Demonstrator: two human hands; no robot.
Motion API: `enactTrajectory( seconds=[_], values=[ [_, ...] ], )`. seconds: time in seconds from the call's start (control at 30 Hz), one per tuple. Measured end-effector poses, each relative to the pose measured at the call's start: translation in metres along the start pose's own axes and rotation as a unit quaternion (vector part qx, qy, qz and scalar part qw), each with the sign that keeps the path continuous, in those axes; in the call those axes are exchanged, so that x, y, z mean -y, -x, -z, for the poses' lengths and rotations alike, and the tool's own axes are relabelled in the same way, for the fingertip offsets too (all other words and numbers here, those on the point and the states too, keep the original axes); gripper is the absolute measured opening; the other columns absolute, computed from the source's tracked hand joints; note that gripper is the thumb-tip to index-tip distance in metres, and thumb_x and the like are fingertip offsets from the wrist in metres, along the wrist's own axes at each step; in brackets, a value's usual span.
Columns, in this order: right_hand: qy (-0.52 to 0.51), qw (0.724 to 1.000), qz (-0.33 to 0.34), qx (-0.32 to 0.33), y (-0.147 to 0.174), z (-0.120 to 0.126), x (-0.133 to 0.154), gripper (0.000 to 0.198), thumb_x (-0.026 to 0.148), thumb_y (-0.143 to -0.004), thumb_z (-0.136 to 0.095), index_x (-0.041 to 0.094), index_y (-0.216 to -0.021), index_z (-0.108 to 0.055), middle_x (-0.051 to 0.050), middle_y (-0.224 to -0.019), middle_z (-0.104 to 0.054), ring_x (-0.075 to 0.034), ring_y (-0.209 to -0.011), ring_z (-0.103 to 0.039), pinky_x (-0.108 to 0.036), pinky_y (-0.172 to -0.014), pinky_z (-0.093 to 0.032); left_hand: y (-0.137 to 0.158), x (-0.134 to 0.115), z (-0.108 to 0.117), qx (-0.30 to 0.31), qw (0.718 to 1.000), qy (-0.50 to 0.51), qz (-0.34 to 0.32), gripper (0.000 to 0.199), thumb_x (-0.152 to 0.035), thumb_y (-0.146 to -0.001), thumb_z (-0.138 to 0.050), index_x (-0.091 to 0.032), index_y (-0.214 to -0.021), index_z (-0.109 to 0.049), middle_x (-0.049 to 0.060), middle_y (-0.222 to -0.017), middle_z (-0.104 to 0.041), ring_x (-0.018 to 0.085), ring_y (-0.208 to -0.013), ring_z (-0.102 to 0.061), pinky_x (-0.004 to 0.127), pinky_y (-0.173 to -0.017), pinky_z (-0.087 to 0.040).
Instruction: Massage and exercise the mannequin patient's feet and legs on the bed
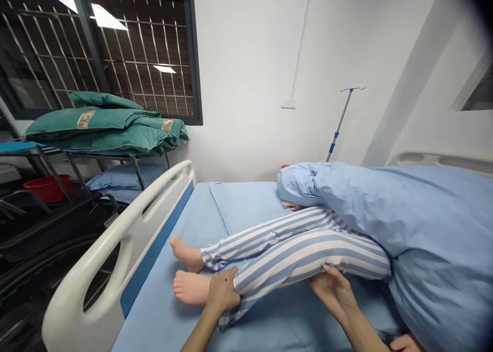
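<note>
A nursing manikin in blue-and-white striped trousers [277, 259] lies on the bed, its bare feet [190, 288] toward the footboard. Closed around the nearer ankle, at the trouser hem, is my left hand [223, 290]. My right hand [333, 290] is under the same leg near the knee, palm up. Its thumb and fingertips touch the striped cloth, and part of the fingers is hidden beneath the leg. The nearer knee is slightly bent. A light blue quilt [385, 203] covers the upper body, with a manikin hand [293, 206] showing at its edge.
A white footboard [127, 249] stands at the left end of the blue-sheeted bed [246, 198]. Beyond it are green folded bedding [115, 126], a red basin [50, 188] and a black wheelchair [50, 270]. An IV pole [341, 121] rises behind the bed.
</note>
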State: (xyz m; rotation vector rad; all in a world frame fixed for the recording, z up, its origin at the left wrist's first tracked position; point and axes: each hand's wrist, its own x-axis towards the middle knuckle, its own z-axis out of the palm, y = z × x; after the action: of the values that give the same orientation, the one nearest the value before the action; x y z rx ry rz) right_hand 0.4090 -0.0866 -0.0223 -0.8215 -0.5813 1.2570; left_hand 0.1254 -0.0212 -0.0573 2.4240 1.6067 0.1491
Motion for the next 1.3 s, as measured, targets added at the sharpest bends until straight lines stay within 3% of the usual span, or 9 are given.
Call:
enactTrajectory(
  seconds=[0.23,0.57,0.8,1.0,1.3],
  values=[
    [-0.067,0.996,0.002,-0.056,0.012,0.007,-0.015,0.028,0.023,-0.054,-0.064,0.028,-0.082,-0.063,0.004,-0.077,-0.067,-0.019,-0.079,-0.059,-0.035,-0.077,-0.046,0.011,0.010,-0.013,-0.040,0.999,0.008,-0.017,0.047,-0.021,-0.060,-0.048,-0.026,-0.107,-0.049,0.001,-0.104,-0.062,0.023,-0.097,-0.053,0.034,-0.080,-0.037],
    [-0.087,0.994,-0.016,-0.066,0.020,0.007,-0.037,0.038,0.027,-0.059,-0.063,0.030,-0.097,-0.060,0.003,-0.084,-0.067,-0.020,-0.080,-0.060,-0.037,-0.075,-0.047,0.027,0.023,-0.010,-0.082,0.996,0.026,-0.022,0.050,-0.015,-0.055,-0.048,-0.022,-0.105,-0.051,0.004,-0.101,-0.062,0.025,-0.096,-0.053,0.039,-0.080,-0.036],
    [-0.140,0.982,-0.114,-0.055,0.017,0.019,-0.094,0.052,0.038,-0.056,-0.064,0.023,-0.105,-0.058,-0.001,-0.083,-0.068,-0.024,-0.086,-0.060,-0.046,-0.092,-0.038,0.042,0.046,-0.006,-0.012,1.000,-0.019,0.020,0.052,-0.015,-0.051,-0.052,-0.021,-0.103,-0.052,0.006,-0.096,-0.064,0.027,-0.090,-0.055,0.043,-0.080,-0.035],
    [-0.170,0.956,-0.228,-0.064,0.013,0.032,-0.145,0.048,0.050,-0.056,-0.057,0.017,-0.090,-0.064,-0.010,-0.088,-0.067,-0.029,-0.102,-0.053,-0.052,-0.095,-0.031,0.048,0.046,-0.003,0.021,0.997,-0.055,0.055,0.049,-0.020,-0.053,-0.058,-0.017,-0.102,-0.055,0.011,-0.094,-0.064,0.028,-0.091,-0.055,0.046,-0.087,-0.030],
    [-0.144,0.964,-0.218,-0.055,0.011,0.033,-0.149,0.044,0.052,-0.056,-0.057,0.018,-0.083,-0.066,-0.009,-0.086,-0.068,-0.028,-0.108,-0.050,-0.051,-0.099,-0.028,0.041,0.047,-0.005,0.055,0.995,-0.057,0.057,0.047,-0.025,-0.055,-0.061,-0.017,-0.101,-0.055,0.011,-0.096,-0.063,0.028,-0.091,-0.055,0.045,-0.086,-0.031]
  ],
)
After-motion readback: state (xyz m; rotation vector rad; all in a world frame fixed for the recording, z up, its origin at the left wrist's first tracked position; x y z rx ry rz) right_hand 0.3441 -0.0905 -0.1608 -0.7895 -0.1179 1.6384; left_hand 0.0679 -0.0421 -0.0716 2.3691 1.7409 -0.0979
